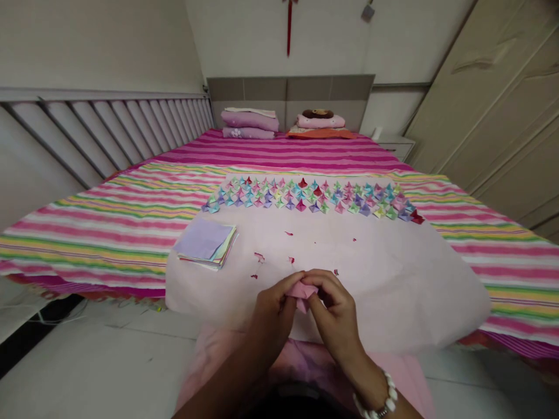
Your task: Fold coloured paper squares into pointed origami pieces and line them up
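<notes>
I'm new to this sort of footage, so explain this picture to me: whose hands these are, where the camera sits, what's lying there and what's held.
There is no machine here, just a person's bare left hand and right hand. The single picture comes from a camera worn on that person's head, looking forward and down. On a striped bedcover lies a pale sheet. It bears rows of small folded paper pieces, a stack of paper at the left and tiny reddish scraps. Both hands hold a pink folded paper.

Grey headboard (290, 96) against white wall (327, 43)
</notes>
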Available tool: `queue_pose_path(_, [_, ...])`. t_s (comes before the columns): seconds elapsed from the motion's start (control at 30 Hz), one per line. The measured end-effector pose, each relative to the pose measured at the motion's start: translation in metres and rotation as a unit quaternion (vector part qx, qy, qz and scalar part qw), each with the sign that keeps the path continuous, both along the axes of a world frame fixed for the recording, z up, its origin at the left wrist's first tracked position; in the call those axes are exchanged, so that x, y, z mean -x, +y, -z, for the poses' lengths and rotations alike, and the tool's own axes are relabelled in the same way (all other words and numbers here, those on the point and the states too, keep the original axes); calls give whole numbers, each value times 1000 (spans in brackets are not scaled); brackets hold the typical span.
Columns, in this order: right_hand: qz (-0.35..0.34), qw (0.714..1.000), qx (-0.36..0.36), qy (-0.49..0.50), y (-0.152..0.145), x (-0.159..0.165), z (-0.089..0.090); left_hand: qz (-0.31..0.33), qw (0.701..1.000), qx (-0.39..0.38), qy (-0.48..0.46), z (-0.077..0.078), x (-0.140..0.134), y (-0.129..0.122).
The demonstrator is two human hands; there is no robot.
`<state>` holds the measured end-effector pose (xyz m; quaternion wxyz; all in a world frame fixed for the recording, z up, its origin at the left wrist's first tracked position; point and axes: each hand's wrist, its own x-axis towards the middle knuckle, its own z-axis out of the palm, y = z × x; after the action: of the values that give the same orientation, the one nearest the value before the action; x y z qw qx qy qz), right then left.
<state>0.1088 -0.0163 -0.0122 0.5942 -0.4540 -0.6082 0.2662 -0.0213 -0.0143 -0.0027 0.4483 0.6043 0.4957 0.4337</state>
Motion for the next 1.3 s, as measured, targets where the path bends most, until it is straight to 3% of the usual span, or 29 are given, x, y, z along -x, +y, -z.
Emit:
queue_pose_path(0.2, [-32,999,16,36,1,-5,-1,53,988,99,-111,-18,7,0])
queue_pose_path(0.33, [-42,998,19,40,0,-5,-2,22,976,117,-184,-17,7,2])
queue_pose_path(0.5, [-44,997,43,55,-2,-4,-2,-43,974,120,-189,-10,3,7])
queue_pose_path(0.7, [-73,971,175,143,-4,-7,3,-93,969,111,-201,-5,3,12])
queue_pose_path(0.8, [-83,957,206,187,-4,-6,6,-114,969,86,-200,-3,3,11])
queue_pose_path(1.03, [-147,919,238,278,-2,7,6,-120,967,78,-209,-1,1,9])
queue_pose_path(1.3, [-97,932,230,264,4,-4,-2,-85,967,117,-209,4,5,14])
